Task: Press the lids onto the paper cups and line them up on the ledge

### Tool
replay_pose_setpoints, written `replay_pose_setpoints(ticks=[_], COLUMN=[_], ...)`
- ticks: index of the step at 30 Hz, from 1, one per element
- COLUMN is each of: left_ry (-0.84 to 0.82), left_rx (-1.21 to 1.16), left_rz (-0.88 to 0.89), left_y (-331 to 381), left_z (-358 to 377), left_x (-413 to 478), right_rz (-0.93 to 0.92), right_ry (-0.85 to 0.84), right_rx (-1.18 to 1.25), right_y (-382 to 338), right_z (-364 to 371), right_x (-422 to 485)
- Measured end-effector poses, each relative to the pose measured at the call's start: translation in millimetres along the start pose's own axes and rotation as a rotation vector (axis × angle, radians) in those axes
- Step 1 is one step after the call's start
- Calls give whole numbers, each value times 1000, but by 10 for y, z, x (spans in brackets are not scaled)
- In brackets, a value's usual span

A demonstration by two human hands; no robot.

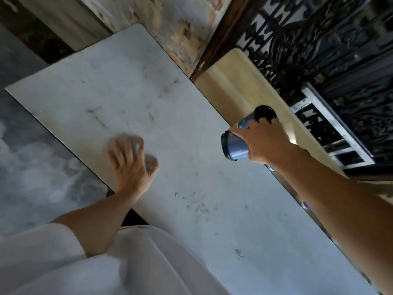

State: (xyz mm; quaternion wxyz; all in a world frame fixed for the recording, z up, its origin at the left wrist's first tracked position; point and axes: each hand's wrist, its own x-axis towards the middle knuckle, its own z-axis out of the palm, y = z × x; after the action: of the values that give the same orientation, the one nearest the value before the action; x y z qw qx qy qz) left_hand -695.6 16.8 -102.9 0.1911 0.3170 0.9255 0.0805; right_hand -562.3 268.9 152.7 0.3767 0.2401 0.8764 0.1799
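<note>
My right hand [265,141] is closed around a blue paper cup [236,146] with a black lid. The cup is tilted, lid toward the left, over the table's right edge. A second blue cup [247,122] with a black lid [265,112] sits just behind it against my fingertips, above the cream ledge [240,88]. I cannot tell whether my fingers hold that one too. My left hand [129,162] hovers blurred over the white marble table [191,188], fingers spread, holding nothing.
The ledge runs along the table's right side, below a black wrought-iron railing [319,50]. A white frame [333,128] lies beyond the ledge. A peeling wall [170,22] stands behind the table. My white garment [85,269] fills the lower left, with grey patterned floor [32,167] to the left.
</note>
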Motion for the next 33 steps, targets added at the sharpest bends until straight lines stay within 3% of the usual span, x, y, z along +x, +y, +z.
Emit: replay_pose_setpoints(ticks=[14,33], left_ry=[84,96], left_rx=[-128,-58], left_rz=[-75,-69], left_y=[41,27], left_z=[-29,1], left_x=[8,19], right_rz=[-84,-42], right_ry=[116,81], right_rx=[-396,-211], right_y=[-136,-100], right_z=[-772,-850], right_x=[-97,-178])
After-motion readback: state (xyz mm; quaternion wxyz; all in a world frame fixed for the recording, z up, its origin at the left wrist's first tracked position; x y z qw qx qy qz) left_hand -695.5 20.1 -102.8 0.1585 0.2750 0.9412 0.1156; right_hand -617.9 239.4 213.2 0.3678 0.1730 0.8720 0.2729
